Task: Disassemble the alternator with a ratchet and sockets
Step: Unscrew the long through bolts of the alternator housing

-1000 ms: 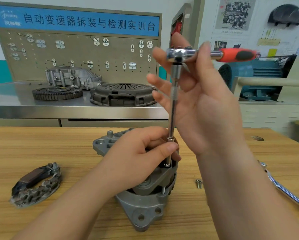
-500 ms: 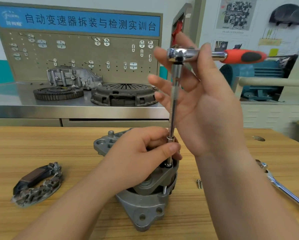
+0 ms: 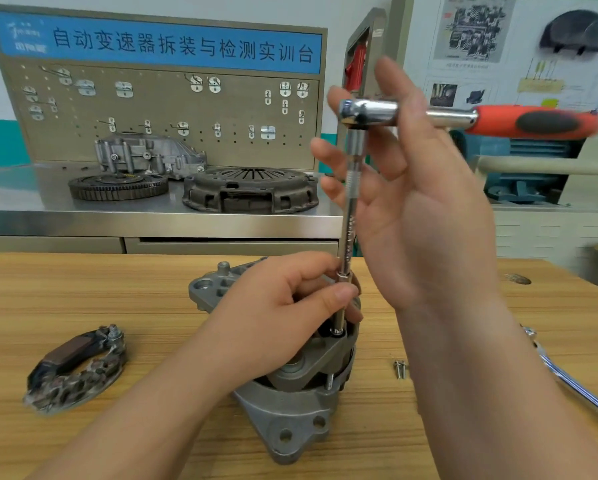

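Head view: the alternator (image 3: 290,403) sits on the wooden worktop (image 3: 83,289), low in the middle, with its round body tipped toward 6 o'clock. A long thin extension bar (image 3: 350,216) stands on it almost straight up. The bar's long line runs from 6 o'clock to 12 o'clock, and its bottom end sits on a bolt on top of the alternator. The ratchet (image 3: 370,112) sits on top of the bar, and its orange handle (image 3: 536,122) points to 3 o'clock.

The left hand (image 3: 283,317) has its grip clamped on the low part of the bar, thumb on one side and curled fingers on the other. The right hand (image 3: 425,209) has its grip apart, with the fingers straight and spread. The shiny ratchet neck runs between them, with one finger in front and the others behind.

A dark, broken-looking part (image 3: 76,368) lies at 9 o'clock from the alternator. Two small bolts (image 3: 400,369) lie at 3 o'clock from it, and a shiny wrench (image 3: 574,382) lies farther that way.

The handle now reaches farther toward 3 o'clock than a second ago, and it looks blurry. The left hand and the alternator are where they were.
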Demonstrator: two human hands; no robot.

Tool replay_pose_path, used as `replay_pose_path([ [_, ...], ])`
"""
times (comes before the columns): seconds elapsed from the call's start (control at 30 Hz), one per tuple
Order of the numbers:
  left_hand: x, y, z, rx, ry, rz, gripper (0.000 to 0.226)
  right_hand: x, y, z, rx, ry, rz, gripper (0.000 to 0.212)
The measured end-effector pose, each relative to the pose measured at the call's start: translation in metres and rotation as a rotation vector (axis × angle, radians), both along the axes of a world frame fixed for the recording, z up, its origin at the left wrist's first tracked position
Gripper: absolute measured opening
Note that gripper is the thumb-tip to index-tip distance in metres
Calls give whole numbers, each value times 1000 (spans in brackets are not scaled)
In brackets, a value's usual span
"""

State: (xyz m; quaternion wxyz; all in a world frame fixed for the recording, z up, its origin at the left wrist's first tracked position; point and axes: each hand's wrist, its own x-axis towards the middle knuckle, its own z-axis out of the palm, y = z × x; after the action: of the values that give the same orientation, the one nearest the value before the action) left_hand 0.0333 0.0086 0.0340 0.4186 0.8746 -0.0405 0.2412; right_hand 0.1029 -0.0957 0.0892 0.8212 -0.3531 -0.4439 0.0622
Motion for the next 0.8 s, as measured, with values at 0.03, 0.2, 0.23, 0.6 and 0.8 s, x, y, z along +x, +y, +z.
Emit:
replay_pose_path([
  [0.03,0,0,0,-18,1,4,16,-2,1,0,18,-63,-76,22],
  [0.2,-1,-2,0,-59,-7,-1,44,-5,2,-1,73,-172,-185,22],
  [0.23,-1,-2,0,-54,-10,-14,41,-3,2,-2,59,-143,-153,23],
  [0.6,0,-1,0,-30,4,-2,30,-4,8,-1,53,-302,-269,26],
  [0.8,-1,-2,-3,-10,-17,-6,22,5,11,7,-24,-112,151,35],
])
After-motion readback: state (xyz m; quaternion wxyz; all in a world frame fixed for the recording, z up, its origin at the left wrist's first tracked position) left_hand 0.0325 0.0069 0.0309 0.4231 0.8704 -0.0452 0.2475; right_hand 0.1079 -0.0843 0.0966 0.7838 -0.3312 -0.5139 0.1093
